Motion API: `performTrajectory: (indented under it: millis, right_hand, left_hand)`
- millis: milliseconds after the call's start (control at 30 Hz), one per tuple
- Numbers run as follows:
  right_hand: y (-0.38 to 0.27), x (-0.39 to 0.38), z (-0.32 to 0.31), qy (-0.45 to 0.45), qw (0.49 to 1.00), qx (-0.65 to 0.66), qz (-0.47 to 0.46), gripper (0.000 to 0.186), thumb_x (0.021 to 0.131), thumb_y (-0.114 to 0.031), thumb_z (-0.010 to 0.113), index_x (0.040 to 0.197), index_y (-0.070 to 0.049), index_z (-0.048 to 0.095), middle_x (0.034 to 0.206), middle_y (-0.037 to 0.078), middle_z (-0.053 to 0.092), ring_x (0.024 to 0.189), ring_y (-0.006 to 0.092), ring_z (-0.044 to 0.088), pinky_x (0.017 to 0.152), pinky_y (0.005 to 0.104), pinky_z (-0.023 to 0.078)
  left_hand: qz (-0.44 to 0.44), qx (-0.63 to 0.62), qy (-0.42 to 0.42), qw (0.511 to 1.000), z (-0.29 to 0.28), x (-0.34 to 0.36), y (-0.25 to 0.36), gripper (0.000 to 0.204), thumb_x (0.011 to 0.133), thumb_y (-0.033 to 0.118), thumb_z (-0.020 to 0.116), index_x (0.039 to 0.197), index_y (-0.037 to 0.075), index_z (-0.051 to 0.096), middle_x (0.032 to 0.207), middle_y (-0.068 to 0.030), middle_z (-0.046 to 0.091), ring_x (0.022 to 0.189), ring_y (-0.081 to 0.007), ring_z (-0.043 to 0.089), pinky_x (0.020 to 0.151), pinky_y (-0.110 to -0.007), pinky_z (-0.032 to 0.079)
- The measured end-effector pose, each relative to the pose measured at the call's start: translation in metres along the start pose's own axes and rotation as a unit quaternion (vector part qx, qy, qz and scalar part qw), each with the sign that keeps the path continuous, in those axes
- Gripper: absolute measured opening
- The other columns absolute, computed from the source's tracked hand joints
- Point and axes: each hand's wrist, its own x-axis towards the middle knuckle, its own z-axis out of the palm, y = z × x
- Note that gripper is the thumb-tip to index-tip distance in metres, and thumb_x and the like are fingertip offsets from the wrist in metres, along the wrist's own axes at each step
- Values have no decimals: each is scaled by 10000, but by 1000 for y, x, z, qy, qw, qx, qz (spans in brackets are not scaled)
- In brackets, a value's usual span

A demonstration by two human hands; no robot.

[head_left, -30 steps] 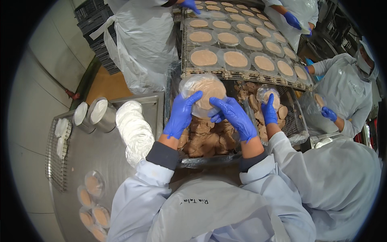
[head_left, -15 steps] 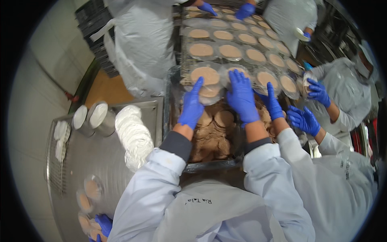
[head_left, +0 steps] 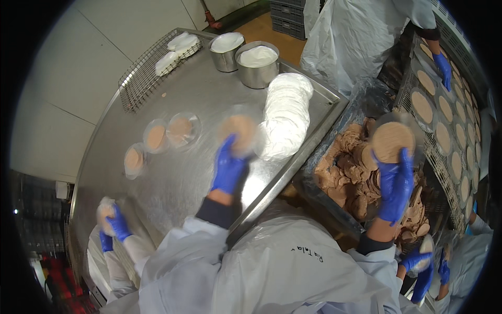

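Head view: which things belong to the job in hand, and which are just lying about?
Apparently in the job:
left hand at a blurred round patty;
right hand holding another round patty;
plastic-lined bin;
overlapping white discs;
metal table.

Apparently just around:
stacked grey crates;
red pipe fitting.

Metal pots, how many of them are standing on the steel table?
2. One pot stands on the wire rack side; the other pot is just right of it, nearer the white sheets. I see no sign of more hidden.
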Motion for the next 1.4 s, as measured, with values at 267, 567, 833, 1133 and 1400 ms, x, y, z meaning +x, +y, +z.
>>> performTrajectory:
  millis: [267,567,833,1133,1400]
  right_hand:
    - [51,10,5,-18,967,156,199,446,852,-111,489,1241,41,330,1201,186,456,1107,327,458,948,467,381]
    - [21,19,-132,140,975,171,-3,502,850,-422,485,1194,-64,408,1193,133,455,1092,300,450,873,471,417]
    - [-58,53,-97,136,971,154,-125,451,864,-172,483,1250,-20,306,1230,159,404,1126,326,425,911,498,399]
    - [-3,-4,-60,18,987,94,-125,506,904,-395,337,1282,-60,316,1257,107,402,1159,250,406,971,396,349]
    - [-5,20,-40,110,974,-13,-196,455,917,-386,350,1233,-63,404,1237,88,439,1143,207,421,942,368,355]
  left_hand:
    - [24,194,54,979,14,30,3,465,878,242,467,1260,-2,360,1282,-144,387,1200,-263,353,1005,-418,261]
    - [120,324,-234,909,161,79,8,686,774,294,641,1275,-45,317,1285,-198,386,1236,-266,319,1009,-400,248]
    - [-311,-228,-330,862,345,46,-16,366,815,139,585,1110,-33,453,1010,-161,529,919,-254,553,825,-348,464]
    - [-6,43,-401,915,313,38,-5,257,787,83,613,1029,24,551,900,-67,584,768,-137,577,672,-255,487]
    - [-397,-349,-326,784,307,23,-9,381,851,232,538,1166,33,458,1127,-133,524,1023,-242,528,867,-405,441]
